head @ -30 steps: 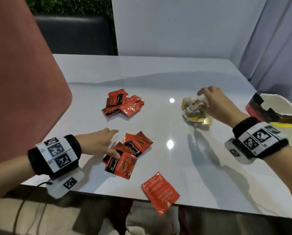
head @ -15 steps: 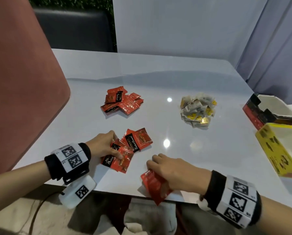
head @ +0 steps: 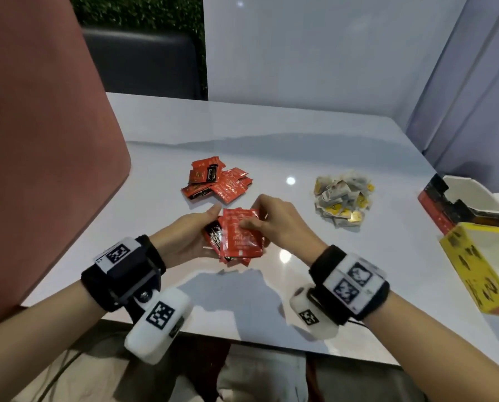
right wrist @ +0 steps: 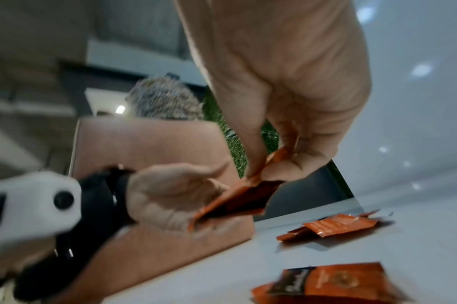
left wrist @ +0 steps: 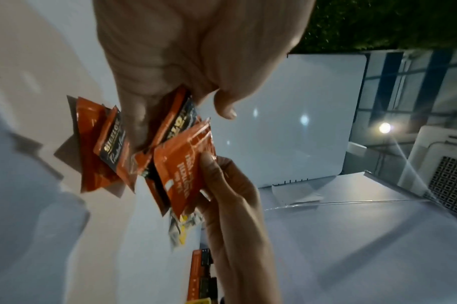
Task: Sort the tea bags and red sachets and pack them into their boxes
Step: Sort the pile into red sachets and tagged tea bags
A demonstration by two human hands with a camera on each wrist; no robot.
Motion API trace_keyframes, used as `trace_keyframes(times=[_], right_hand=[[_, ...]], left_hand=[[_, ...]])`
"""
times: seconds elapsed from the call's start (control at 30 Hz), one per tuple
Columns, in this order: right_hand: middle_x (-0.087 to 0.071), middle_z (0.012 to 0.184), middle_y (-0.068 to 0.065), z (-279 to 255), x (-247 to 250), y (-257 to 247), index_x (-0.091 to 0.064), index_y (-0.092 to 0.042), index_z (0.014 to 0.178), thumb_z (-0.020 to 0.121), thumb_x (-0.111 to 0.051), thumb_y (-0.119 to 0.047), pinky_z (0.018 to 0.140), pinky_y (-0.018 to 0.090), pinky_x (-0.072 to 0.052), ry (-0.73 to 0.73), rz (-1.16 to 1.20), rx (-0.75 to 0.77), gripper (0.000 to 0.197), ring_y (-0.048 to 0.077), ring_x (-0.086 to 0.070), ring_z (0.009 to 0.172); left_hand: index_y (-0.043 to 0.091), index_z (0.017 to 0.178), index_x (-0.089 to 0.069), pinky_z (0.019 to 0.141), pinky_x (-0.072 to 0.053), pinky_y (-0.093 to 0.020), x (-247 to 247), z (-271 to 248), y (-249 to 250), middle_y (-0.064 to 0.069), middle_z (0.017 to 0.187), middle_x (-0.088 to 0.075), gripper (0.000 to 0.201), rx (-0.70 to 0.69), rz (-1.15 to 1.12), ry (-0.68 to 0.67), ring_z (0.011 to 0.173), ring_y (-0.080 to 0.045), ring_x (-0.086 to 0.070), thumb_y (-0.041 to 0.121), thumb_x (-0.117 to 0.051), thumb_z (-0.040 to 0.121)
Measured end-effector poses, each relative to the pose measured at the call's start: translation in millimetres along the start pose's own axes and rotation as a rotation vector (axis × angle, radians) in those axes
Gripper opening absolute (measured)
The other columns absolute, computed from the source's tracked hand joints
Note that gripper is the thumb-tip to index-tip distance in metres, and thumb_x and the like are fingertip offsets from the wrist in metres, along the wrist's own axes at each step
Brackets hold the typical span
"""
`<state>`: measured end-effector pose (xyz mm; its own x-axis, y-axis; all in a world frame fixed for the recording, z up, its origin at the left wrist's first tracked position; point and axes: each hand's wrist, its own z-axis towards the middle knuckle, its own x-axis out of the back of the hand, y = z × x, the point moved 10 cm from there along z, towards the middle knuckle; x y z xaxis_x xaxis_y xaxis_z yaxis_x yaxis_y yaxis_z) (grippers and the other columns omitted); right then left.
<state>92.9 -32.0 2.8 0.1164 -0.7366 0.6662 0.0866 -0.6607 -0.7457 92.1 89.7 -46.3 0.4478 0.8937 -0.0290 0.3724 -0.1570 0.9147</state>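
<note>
Head view showed one white table (head: 271, 146) with one pink chair back (head: 39, 140) at its left edge. Two boxes sat at the right: one yellow box (head: 485, 274) nearer, one red and black box (head: 445, 210) just beyond it. Two loose piles lay farther out, well apart: red sachets (head: 216, 181) on the left, tea bags (head: 342, 200) on the right. Between the hands, above the near table, was one held bunch of sachets (head: 239, 236); its count could not be told. The left hand (head: 187, 236) cupped the bunch from the left, thumb on its top edge. The right hand (head: 283, 224) pinched the front sachet from the right. Half a second before, that bunch lay on the table under the left hand, and the right hand was pressing a lone sachet at the near edge.
</note>
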Motion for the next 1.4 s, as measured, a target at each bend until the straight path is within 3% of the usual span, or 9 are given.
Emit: trace_keyframes(times=[0.1, 0.17, 0.33, 0.6, 0.87, 0.97, 1.07, 1.2, 1.4], right_hand=[[-0.061, 0.095, 0.006, 18, -3, -11, -0.046, -0.008, 0.099, 0.090, -0.059, -0.034, 0.061, 0.026, -0.050, 0.066, -0.022, 0.037, 0.031, 0.021, -0.059, 0.077], [-0.064, 0.100, 0.012, 33, -5, -8, -0.045, -0.007, 0.107, 0.094, -0.051, -0.035, 0.071, 0.041, -0.056, 0.063, -0.022, 0.027, 0.032, 0.027, -0.063, 0.080], [-0.046, 0.131, 0.017, 49, -57, 26, -0.038, -0.005, 0.132, 0.081, -0.069, -0.036, 0.097, 0.043, -0.041, -0.320, -0.613, -0.019, 0.066, 0.031, -0.039, 0.124], [-0.056, 0.119, 0.012, 44, -72, 32, -0.050, -0.007, 0.116, 0.072, -0.079, -0.028, 0.073, 0.031, -0.041, -0.438, -0.537, -0.012, 0.057, 0.021, -0.048, 0.092], [-0.057, 0.107, 0.010, 55, 12, 1, -0.046, -0.010, 0.100, 0.082, -0.069, -0.016, 0.061, 0.024, -0.050, 0.053, 0.216, -0.057, 0.029, 0.022, -0.058, 0.089], [-0.058, 0.112, 0.017, 65, 10, -8, -0.045, -0.003, 0.108, 0.090, -0.055, -0.013, 0.079, 0.044, -0.053, 0.206, 0.067, -0.072, 0.023, 0.032, -0.059, 0.097], [-0.060, 0.109, 0.015, 68, 2, -12, -0.043, -0.004, 0.111, 0.091, -0.052, -0.018, 0.078, 0.041, -0.048, 0.279, -0.011, -0.086, 0.027, 0.033, -0.058, 0.098], [-0.061, 0.106, 0.015, 77, 0, -17, -0.046, -0.005, 0.111, 0.095, -0.044, -0.024, 0.081, 0.043, -0.048, 0.237, -0.060, -0.025, 0.024, 0.032, -0.057, 0.098], [-0.047, 0.130, 0.023, 99, 98, 52, -0.040, -0.008, 0.132, 0.087, -0.061, -0.037, 0.100, 0.040, -0.033, 0.093, -0.503, -0.115, 0.057, 0.036, -0.038, 0.124]], left_hand=[[0.008, 0.113, -0.060, 0.069, -0.057, -0.028, 11, -2, 4, -0.010, 0.105, -0.071, 0.057, -0.049, 0.063, 0.016, 0.090, -0.021, -0.070, 0.043, -0.070, 0.069], [0.005, 0.117, -0.058, 0.074, -0.056, -0.029, 30, -1, 0, -0.014, 0.109, -0.068, 0.040, -0.036, 0.120, 0.063, 0.092, -0.022, -0.067, 0.022, -0.064, 0.082], [-0.004, 0.124, -0.051, 0.087, -0.052, -0.035, 79, 3, -16, -0.017, 0.114, -0.064, 0.031, 0.046, 0.111, 0.212, 0.099, -0.026, -0.062, 0.006, -0.049, 0.094], [0.000, 0.128, -0.046, 0.067, -0.058, -0.043, 90, 6, -28, -0.026, 0.119, -0.059, 0.034, 0.093, 0.014, 0.251, 0.096, -0.034, -0.062, -0.001, -0.046, 0.094], [0.008, 0.128, -0.048, 0.068, -0.060, -0.041, 62, 20, -11, -0.017, 0.111, -0.064, 0.033, 0.018, -0.002, 0.183, 0.094, -0.030, -0.064, 0.004, -0.044, 0.095], [0.009, 0.129, -0.048, 0.068, -0.059, -0.041, 44, 32, 10, -0.014, 0.110, -0.066, 0.034, -0.046, -0.152, 0.148, 0.097, -0.028, -0.065, 0.024, -0.036, 0.100], [0.015, 0.117, -0.057, 0.071, -0.058, -0.040, 32, 41, 25, -0.012, 0.108, -0.069, 0.037, -0.070, -0.191, 0.089, 0.096, -0.027, -0.068, 0.040, -0.039, 0.097], [0.004, 0.114, -0.055, 0.066, -0.060, -0.032, 35, 59, 31, -0.014, 0.104, -0.066, 0.022, -0.068, -0.091, 0.110, 0.093, -0.025, -0.066, 0.010, -0.049, 0.094], [0.002, 0.114, -0.053, 0.056, -0.059, -0.027, 109, 98, 60, -0.013, 0.096, -0.062, 0.025, 0.022, 0.140, 0.269, 0.083, -0.021, -0.062, 0.008, -0.057, 0.090]])
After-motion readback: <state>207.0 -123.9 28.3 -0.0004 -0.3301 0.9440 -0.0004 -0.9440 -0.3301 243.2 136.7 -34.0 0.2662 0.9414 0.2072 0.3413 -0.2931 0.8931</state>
